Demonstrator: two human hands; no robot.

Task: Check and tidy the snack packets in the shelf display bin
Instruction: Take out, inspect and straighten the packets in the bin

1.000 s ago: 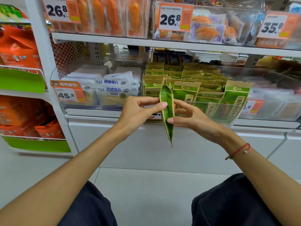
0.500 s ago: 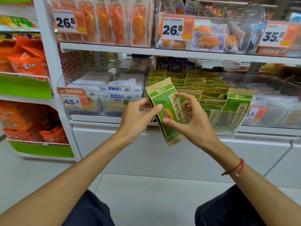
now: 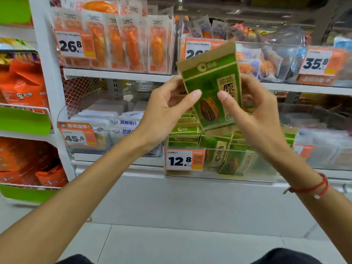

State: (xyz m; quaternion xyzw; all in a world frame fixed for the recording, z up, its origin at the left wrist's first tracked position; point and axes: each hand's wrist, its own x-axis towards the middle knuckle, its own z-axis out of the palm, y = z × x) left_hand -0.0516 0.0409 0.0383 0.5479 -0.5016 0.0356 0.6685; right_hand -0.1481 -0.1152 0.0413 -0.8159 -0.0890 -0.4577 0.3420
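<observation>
Now we have turned the green packet (image 3: 211,88) from edge-on to its printed front and lifted it above the display bin (image 3: 219,174). Our left hand (image 3: 167,111) and right hand (image 3: 253,113) both pinch its sides. We judge the check is nearly finished, and it can return to the row.

Orange price tags (image 3: 75,44) read 26.8, 35.8, 45.8, and 12.8 on the display bin (image 3: 219,174).
</observation>
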